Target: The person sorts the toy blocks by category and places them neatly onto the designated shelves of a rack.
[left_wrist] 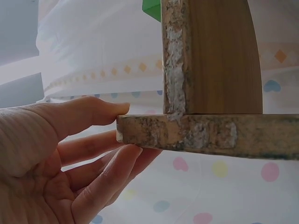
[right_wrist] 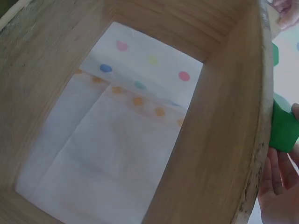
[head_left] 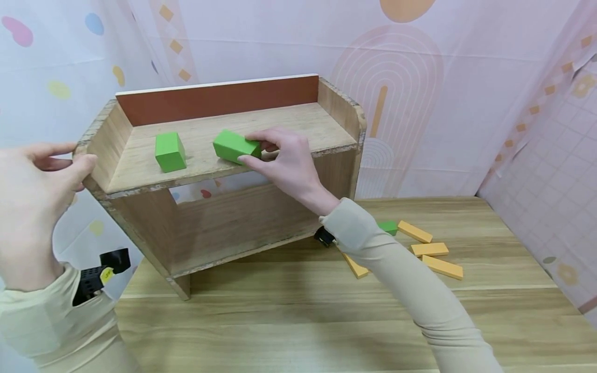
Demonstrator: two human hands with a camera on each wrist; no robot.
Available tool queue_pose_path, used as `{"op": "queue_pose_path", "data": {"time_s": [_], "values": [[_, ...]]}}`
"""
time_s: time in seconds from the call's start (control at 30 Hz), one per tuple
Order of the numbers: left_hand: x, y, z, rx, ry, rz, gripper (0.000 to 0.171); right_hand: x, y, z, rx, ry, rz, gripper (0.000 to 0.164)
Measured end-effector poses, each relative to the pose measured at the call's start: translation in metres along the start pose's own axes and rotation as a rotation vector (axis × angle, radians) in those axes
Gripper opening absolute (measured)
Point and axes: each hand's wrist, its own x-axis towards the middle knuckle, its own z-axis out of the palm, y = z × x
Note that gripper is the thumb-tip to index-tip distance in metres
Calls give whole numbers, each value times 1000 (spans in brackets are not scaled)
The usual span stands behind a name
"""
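A small wooden shelf unit [head_left: 233, 124] stands on the table, its top board level with both hands. My left hand [head_left: 39, 207] grips the left side panel [left_wrist: 210, 133] at its front edge, thumb on one face and fingers on the other in the left wrist view. My right hand [head_left: 291, 160] pinches one end of a green block [head_left: 230, 146] between thumb and fingers, at the front of the top board. To its left, another green block [head_left: 170, 153] sits on the same board. In the right wrist view the held green block [right_wrist: 284, 123] shows past the board's edge.
Several yellow-orange blocks [head_left: 443, 267] lie on the wooden table [head_left: 303, 321] at the right, with a green block [head_left: 388, 227] partly behind the right sleeve. A patterned curtain [head_left: 466, 103] hangs behind the shelf unit, whose lower compartment has an open back.
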Motion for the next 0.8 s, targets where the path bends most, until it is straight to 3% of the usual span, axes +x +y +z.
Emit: {"op": "queue_pose_path", "data": {"time_s": [0.27,0.43,0.57,0.67,0.8], "values": [[0,-1,0,-11,-16,1,58,3,-4,7,-191,-59,-109,36],[-3,2,-1,-23,-31,7,58,-4,1,3,-328,-121,-361,36],[-5,4,-2,-36,-32,15,57,-12,10,0,-470,-81,-577,35],[-6,5,-2,-40,-27,14,57,-15,15,1,-495,-33,-655,32],[-6,6,-2,-32,-21,10,55,-16,17,4,-477,-27,-673,31]]}}
